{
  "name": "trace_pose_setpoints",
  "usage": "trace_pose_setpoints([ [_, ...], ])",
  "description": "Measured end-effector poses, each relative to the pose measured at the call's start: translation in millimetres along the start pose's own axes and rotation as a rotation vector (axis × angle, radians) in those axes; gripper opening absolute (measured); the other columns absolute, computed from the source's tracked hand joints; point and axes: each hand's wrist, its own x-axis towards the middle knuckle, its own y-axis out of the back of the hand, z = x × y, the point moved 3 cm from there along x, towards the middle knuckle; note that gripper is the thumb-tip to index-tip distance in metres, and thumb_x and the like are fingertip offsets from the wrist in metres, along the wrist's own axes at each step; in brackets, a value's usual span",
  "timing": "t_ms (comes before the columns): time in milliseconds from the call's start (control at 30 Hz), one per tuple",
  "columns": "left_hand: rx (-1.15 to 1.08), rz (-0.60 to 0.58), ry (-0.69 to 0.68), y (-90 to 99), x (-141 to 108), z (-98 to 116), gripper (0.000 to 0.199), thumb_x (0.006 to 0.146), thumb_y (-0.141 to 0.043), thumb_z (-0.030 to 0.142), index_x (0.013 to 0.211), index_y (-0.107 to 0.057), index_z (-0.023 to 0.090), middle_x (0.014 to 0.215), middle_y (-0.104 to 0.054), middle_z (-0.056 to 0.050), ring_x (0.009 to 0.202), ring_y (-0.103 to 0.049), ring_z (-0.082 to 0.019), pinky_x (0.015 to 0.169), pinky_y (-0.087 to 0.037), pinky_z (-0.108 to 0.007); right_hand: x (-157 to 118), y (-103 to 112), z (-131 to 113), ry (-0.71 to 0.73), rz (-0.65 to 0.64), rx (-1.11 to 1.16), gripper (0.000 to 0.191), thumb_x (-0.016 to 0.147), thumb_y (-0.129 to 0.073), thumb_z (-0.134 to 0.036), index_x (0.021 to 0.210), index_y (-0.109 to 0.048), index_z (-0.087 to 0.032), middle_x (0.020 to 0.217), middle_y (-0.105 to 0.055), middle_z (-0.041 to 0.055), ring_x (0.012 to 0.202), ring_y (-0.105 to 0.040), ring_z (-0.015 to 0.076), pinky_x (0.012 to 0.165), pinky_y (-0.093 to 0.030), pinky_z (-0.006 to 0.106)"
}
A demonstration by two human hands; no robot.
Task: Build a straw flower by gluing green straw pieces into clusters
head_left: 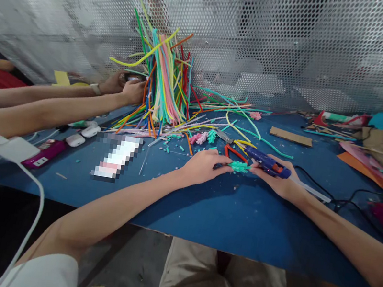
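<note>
My left hand pinches the left end of a small turquoise fuzzy piece above the blue table. At that piece's right end is my right hand, with a dark blue glue gun held in it, its nozzle pointing left toward the piece. Just behind lie red-handled pliers. Pink fuzzy pieces and another turquoise one rest beyond my left hand, among small cut bits.
A tall bundle of colourful pipe cleaners stands at the back, with another person's hands beside it. A phone, a white charger and a cardboard strip lie about. Black cables run at right.
</note>
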Motion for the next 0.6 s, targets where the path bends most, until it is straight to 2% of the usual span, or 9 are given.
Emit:
trace_pose_setpoints([
  [367,-0.014,0.019,0.022,0.0,-0.6,-0.2,0.037,0.098,-0.055,0.050,0.121,-0.072,0.025,0.097,-0.076,-0.005,0.088,-0.069,-0.018,0.078,-0.052,-0.028,1.1,2.3,-6.9,-0.001,0.008,0.052,0.033,0.081,-0.075,-0.051,0.091,-0.071,-0.020,0.095,-0.074,0.0066,0.090,-0.067,0.0248,0.080,-0.052,0.033],
  [600,-0.007,-0.040,0.005,-0.4,-1.7,2.4,0.044,0.098,-0.054,0.054,0.131,-0.065,0.027,0.100,-0.074,-0.005,0.091,-0.070,-0.019,0.079,-0.052,-0.028,0.3,1.5,-3.9,-0.010,-0.038,0.028,0.035,0.079,-0.076,-0.053,0.092,-0.071,-0.021,0.096,-0.075,0.0056,0.087,-0.068,0.0257,0.078,-0.052,0.035],
])
